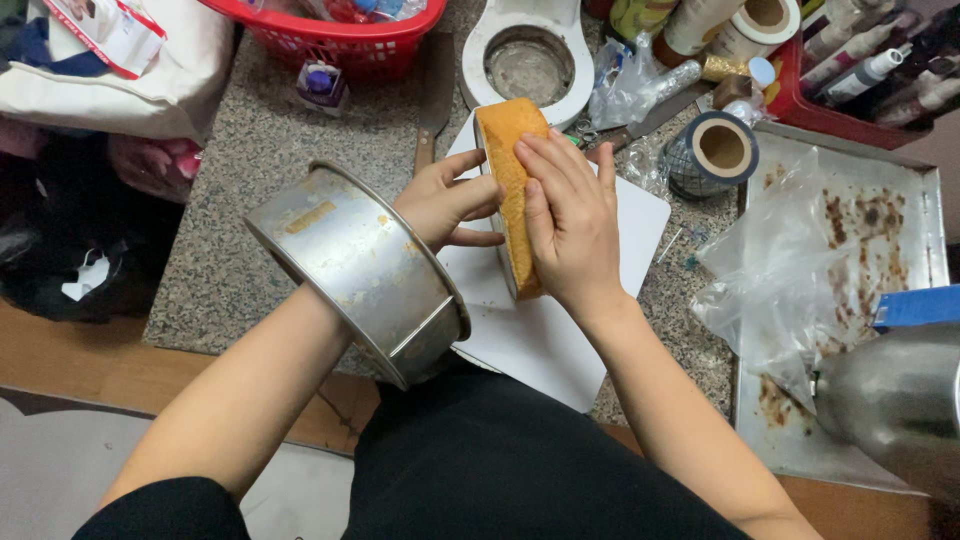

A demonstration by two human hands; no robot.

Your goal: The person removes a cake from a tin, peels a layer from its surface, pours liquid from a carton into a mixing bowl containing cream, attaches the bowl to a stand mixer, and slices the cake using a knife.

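Speckled stone counter (250, 170), cluttered. My left hand (445, 205) and right hand (570, 225) clasp a golden sponge cake (512, 170) upright on its edge over white card (545, 335); a metal ring (360, 270) hangs on my left wrist. I'd keep my palms flat and press gently.

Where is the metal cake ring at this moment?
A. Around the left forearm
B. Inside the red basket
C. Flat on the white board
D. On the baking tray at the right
A: the ring hangs around the left forearm, just behind the left hand, while both hands hold the cake on its edge above the white board.
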